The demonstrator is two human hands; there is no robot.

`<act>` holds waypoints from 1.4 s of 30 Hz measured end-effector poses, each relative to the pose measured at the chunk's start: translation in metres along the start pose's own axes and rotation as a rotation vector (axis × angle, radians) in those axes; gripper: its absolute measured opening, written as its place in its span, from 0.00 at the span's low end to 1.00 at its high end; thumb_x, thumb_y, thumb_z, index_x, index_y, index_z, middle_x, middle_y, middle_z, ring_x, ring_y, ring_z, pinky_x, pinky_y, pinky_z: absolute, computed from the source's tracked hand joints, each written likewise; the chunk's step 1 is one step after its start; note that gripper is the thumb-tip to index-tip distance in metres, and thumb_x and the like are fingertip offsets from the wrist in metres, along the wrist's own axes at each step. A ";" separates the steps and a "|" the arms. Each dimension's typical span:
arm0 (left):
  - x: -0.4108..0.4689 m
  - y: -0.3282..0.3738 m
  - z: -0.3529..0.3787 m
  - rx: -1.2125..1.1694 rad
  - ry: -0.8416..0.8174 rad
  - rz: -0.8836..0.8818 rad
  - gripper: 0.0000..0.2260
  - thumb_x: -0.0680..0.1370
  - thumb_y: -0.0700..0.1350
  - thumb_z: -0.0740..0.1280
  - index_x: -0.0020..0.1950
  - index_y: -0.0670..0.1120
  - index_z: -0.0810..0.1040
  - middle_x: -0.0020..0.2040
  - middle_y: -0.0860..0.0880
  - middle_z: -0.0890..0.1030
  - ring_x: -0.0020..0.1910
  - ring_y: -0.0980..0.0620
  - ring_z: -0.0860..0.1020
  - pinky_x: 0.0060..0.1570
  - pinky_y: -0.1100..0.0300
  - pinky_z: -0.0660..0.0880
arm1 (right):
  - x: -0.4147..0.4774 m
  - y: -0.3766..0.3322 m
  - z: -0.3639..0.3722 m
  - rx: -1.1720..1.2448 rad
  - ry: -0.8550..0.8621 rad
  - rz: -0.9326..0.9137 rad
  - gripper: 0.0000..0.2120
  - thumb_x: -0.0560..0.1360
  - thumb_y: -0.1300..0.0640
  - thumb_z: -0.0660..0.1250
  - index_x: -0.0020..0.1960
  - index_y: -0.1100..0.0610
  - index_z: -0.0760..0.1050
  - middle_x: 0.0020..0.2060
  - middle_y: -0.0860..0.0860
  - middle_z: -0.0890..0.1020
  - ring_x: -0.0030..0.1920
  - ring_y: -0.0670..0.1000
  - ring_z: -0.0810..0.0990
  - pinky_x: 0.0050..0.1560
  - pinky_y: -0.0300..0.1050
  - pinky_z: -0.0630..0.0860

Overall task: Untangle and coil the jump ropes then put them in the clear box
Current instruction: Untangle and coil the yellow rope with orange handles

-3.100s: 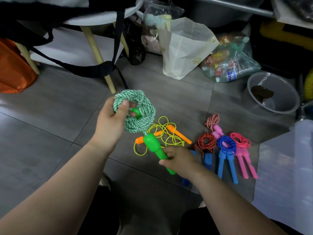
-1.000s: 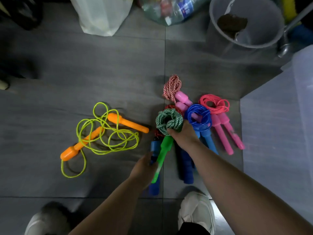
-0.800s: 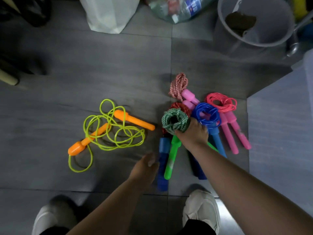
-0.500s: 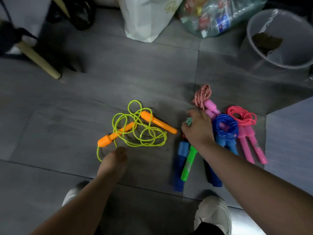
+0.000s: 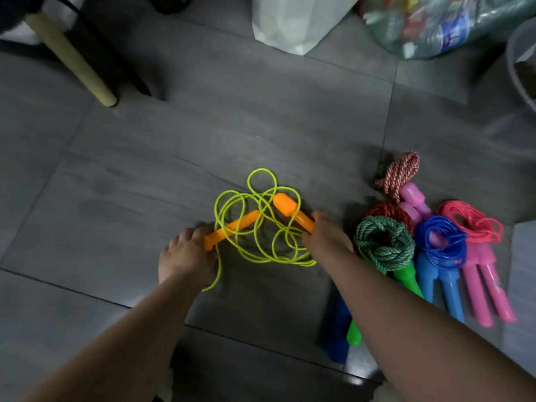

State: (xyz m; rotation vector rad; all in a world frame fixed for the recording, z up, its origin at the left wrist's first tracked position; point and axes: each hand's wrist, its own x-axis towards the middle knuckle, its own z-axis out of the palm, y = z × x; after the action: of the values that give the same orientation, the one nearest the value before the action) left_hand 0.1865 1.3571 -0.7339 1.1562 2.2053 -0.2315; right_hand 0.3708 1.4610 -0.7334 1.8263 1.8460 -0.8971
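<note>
A tangled yellow jump rope (image 5: pixel 261 227) with two orange handles lies on the grey floor. My left hand (image 5: pixel 185 256) grips the near end of the left orange handle (image 5: pixel 232 229). My right hand (image 5: pixel 324 242) grips the end of the right orange handle (image 5: pixel 290 211). Right of it lies a row of coiled ropes: the green rope (image 5: pixel 383 242) with green handles, a red one (image 5: pixel 388 211), a blue one (image 5: pixel 441 242), a pink one (image 5: pixel 470 221) and a red-white one (image 5: pixel 400 172). Only a pale corner (image 5: pixel 522 256) at the right edge shows where the clear box is.
A wooden chair leg (image 5: pixel 72 59) stands at the back left. A white paper bag (image 5: pixel 295 21) and a clear bag of packets (image 5: pixel 435 24) sit at the back. A grey bin (image 5: pixel 519 62) is at the right edge. Bare floor tiles spread to the left.
My right hand has let go of the coiled green rope, which now lies in the row, and moved left. Both hands have taken hold of the orange handles of the yellow rope.
</note>
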 end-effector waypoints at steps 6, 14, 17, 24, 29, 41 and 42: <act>0.002 -0.001 -0.003 -0.057 -0.061 -0.067 0.21 0.77 0.50 0.62 0.69 0.51 0.65 0.65 0.44 0.70 0.65 0.42 0.68 0.56 0.51 0.69 | -0.006 0.005 -0.013 0.095 -0.054 -0.041 0.11 0.75 0.55 0.62 0.55 0.60 0.73 0.55 0.61 0.77 0.56 0.60 0.76 0.48 0.45 0.70; -0.059 -0.010 -0.075 -0.190 -0.177 -0.105 0.19 0.76 0.49 0.65 0.65 0.43 0.72 0.62 0.40 0.75 0.61 0.43 0.73 0.54 0.58 0.70 | -0.095 0.001 -0.100 -0.172 0.065 -0.246 0.13 0.77 0.50 0.60 0.57 0.55 0.72 0.59 0.55 0.77 0.60 0.56 0.75 0.54 0.43 0.70; -0.100 -0.001 -0.123 -0.327 -0.140 0.065 0.12 0.77 0.42 0.64 0.58 0.39 0.78 0.59 0.40 0.78 0.59 0.44 0.76 0.49 0.60 0.70 | -0.155 -0.007 -0.139 -0.146 0.161 -0.344 0.10 0.76 0.53 0.60 0.55 0.54 0.74 0.55 0.55 0.78 0.58 0.56 0.76 0.50 0.43 0.69; -0.247 0.025 -0.203 -0.851 -0.032 0.363 0.08 0.79 0.35 0.58 0.44 0.47 0.72 0.37 0.50 0.74 0.40 0.52 0.73 0.28 0.77 0.67 | -0.317 -0.018 -0.199 0.107 0.403 -0.542 0.06 0.73 0.57 0.66 0.46 0.59 0.77 0.33 0.51 0.73 0.39 0.51 0.72 0.38 0.43 0.66; -0.325 0.019 -0.213 -1.299 -0.115 0.368 0.11 0.81 0.47 0.53 0.62 0.47 0.67 0.45 0.49 0.77 0.40 0.54 0.76 0.37 0.65 0.75 | -0.399 -0.017 -0.204 0.295 0.455 -0.671 0.05 0.71 0.61 0.68 0.47 0.59 0.78 0.27 0.44 0.70 0.27 0.36 0.72 0.30 0.29 0.65; -0.366 0.023 -0.243 -1.602 -0.200 0.353 0.10 0.78 0.33 0.55 0.43 0.42 0.73 0.25 0.50 0.80 0.24 0.57 0.79 0.29 0.65 0.78 | -0.422 0.001 -0.154 0.307 0.079 -0.712 0.03 0.72 0.61 0.68 0.43 0.54 0.74 0.35 0.49 0.75 0.37 0.42 0.73 0.41 0.38 0.69; -0.367 0.024 -0.244 -1.581 -0.210 0.373 0.12 0.77 0.31 0.53 0.43 0.41 0.73 0.24 0.50 0.79 0.23 0.57 0.78 0.28 0.65 0.78 | -0.417 0.003 -0.150 0.337 -0.003 -0.689 0.07 0.72 0.62 0.68 0.49 0.56 0.75 0.41 0.50 0.77 0.43 0.45 0.75 0.48 0.41 0.71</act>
State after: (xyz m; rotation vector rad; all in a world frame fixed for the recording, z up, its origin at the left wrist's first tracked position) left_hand 0.2486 1.2254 -0.3167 0.4798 1.2224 1.2464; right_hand 0.4282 1.2568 -0.3442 1.3311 2.4933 -1.5139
